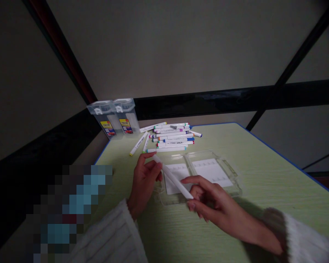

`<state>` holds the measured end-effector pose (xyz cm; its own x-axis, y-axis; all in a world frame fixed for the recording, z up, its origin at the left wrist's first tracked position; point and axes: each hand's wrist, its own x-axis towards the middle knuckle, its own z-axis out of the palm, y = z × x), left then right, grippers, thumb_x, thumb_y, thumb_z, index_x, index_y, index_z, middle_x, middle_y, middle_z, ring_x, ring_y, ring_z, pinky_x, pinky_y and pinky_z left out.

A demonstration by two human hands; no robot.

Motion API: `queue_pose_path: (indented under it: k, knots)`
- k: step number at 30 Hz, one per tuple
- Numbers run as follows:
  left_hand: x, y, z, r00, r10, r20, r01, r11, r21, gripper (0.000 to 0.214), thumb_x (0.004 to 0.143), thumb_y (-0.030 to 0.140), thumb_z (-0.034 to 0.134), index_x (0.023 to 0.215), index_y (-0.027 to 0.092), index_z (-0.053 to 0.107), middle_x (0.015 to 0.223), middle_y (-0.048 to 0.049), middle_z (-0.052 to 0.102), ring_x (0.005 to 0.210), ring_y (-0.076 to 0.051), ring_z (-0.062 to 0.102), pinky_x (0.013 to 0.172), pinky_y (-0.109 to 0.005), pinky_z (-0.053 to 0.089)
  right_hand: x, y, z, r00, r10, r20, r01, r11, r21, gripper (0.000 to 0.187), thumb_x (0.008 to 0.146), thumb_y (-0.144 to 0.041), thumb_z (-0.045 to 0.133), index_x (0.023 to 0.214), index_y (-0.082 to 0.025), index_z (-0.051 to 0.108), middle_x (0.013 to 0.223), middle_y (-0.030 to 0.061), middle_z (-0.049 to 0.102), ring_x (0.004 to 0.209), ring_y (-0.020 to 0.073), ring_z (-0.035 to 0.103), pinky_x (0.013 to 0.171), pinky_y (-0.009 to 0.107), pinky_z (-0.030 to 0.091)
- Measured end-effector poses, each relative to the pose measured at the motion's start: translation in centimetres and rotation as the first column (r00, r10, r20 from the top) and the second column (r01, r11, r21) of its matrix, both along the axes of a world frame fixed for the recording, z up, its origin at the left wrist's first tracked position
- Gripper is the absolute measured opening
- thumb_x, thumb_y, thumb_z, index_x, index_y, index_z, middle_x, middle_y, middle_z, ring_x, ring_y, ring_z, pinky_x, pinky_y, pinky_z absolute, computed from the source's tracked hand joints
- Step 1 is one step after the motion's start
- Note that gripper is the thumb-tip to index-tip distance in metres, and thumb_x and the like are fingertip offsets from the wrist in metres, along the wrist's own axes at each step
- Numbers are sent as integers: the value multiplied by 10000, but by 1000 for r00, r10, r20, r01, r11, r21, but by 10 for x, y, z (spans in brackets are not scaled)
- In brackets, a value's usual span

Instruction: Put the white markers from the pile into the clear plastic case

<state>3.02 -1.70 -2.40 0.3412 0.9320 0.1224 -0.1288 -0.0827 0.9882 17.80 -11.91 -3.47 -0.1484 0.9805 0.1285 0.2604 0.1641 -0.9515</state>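
Between my two hands a white marker pen (174, 178) is held slantwise, its upper end to the left and its lower end to the right. My left hand (145, 179) pinches the upper end between thumb and fingers. At the lower end, the thumb and fingers of my right hand (211, 201) close on the pen. Under it, a clear plastic case (190, 164) lies opened flat on the table, with white paper (211, 170) showing in both halves. Behind the case is a loose pile of white markers (174, 137) with coloured ends.
Two clear lidded boxes (126, 122) with yellow and blue labels stand at the table's back left corner. The light green table (265, 171) has a blue edge and meets a wall at the back. A pixelated patch covers the lower left.
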Motion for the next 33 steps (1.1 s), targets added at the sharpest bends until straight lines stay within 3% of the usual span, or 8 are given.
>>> queue_pose_path:
  k: [5,9,17,22,33]
  knots:
    - [0,2,-1,999,33,28,-32,999,-8,255,683,176,572,909,160,455,627,54,523,478,-45,438,447,-162,348,1,0,4,977,-89,195,47,976,211,241,810,-242,482,1036,-169,523,570,-42,482,500,89,460,449,203,385]
    - [1,3,-2,999,47,12,-46,999,-9,256,673,174,578,912,160,488,643,51,504,510,-51,451,479,-168,365,3,-1,2,954,-120,274,35,955,293,288,811,-276,500,1067,-161,565,581,-16,552,504,99,499,482,219,424]
    - [-3,8,-12,989,110,-102,-98,989,111,256,699,231,567,949,177,560,848,-18,586,809,-128,531,738,-237,403,5,-1,-3,906,-115,408,-26,946,324,347,827,-292,490,1157,-190,527,723,35,632,617,134,559,569,263,454]
    - [-5,9,-16,988,82,-129,-70,993,91,267,715,246,543,970,170,570,1003,-53,588,986,-180,508,844,-278,377,5,-1,-3,874,-108,473,-72,935,346,347,845,-283,461,1172,-180,513,696,34,604,605,133,545,564,262,439]
    - [-4,9,-18,981,44,-190,-35,998,48,214,746,265,503,921,163,571,928,-40,598,897,-163,531,805,-259,375,5,-1,-4,835,-74,545,-139,930,340,301,861,-274,425,1113,-168,552,737,51,604,661,144,561,600,265,433]
